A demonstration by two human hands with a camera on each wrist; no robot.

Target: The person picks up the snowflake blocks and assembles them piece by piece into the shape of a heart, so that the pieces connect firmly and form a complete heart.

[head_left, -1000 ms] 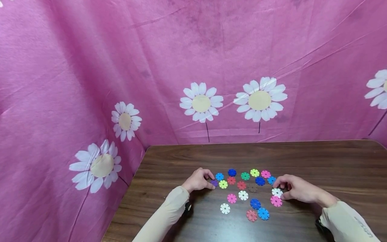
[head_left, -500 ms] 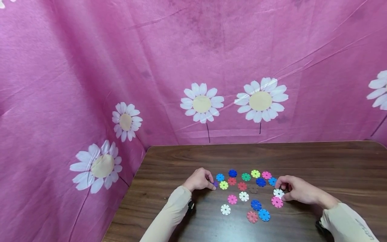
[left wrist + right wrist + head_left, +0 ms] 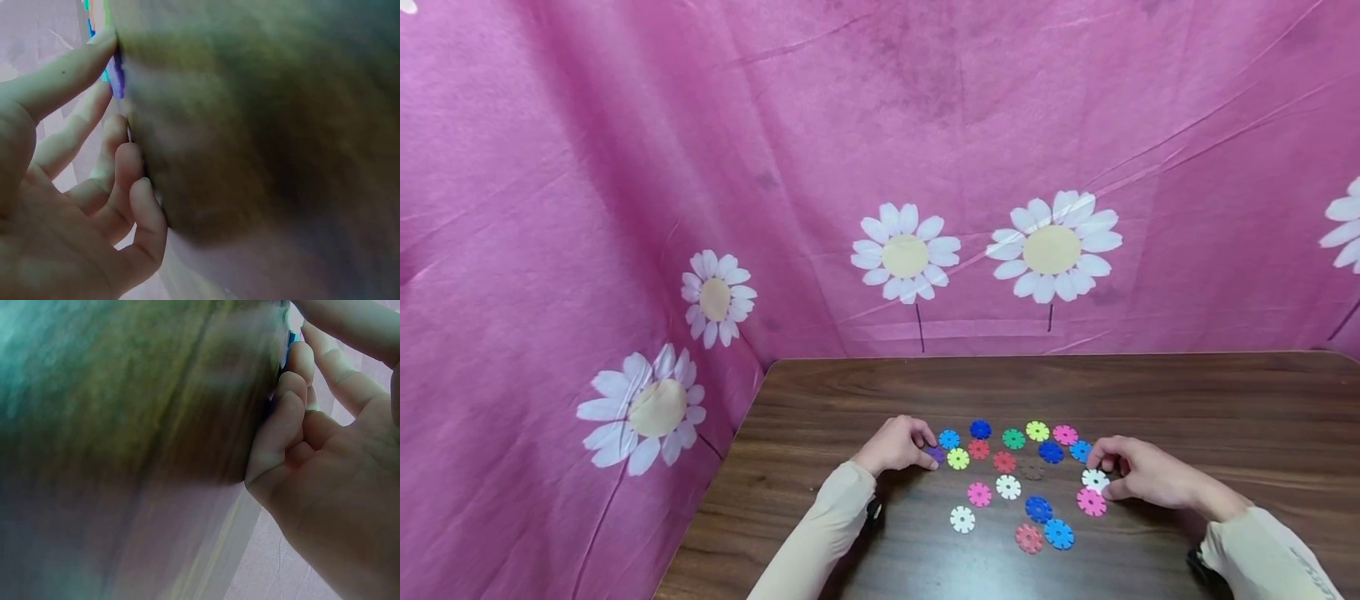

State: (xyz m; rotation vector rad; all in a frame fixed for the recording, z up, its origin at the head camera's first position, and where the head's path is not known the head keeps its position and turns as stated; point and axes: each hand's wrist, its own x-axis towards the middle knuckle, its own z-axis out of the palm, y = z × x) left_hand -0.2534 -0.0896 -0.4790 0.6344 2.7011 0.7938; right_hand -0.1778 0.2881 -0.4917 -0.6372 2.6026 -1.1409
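Notched plastic discs in many colours lie flat on the brown wooden table (image 3: pixel 850 392). At the left end of the group, my left hand (image 3: pixel 895 446) pinches a purple disc (image 3: pixel 936 453) between thumb and fingertips. The left wrist view shows that purple disc (image 3: pixel 117 78) edge-on at the thumb. On the right side, my right hand (image 3: pixel 1142 473) holds a white disc (image 3: pixel 1096 481) at its edge with thumb and index finger. A pink disc (image 3: pixel 1092 502) lies just below it and a light blue disc (image 3: pixel 1081 451) just above. In the right wrist view the white disc is hidden.
Between the hands are a yellow disc (image 3: pixel 958 459), a red disc (image 3: pixel 1004 462), a green disc (image 3: pixel 1013 438) and a brown disc (image 3: pixel 1032 470). Nearer lie another white disc (image 3: pixel 962 520) and a coral disc (image 3: pixel 1028 538). A pink flowered curtain (image 3: pixel 805 167) hangs behind the table.
The whole head view has shifted slightly, so the scene sits a little further right. Both hands stay at the same discs, and the discs keep their arrangement.
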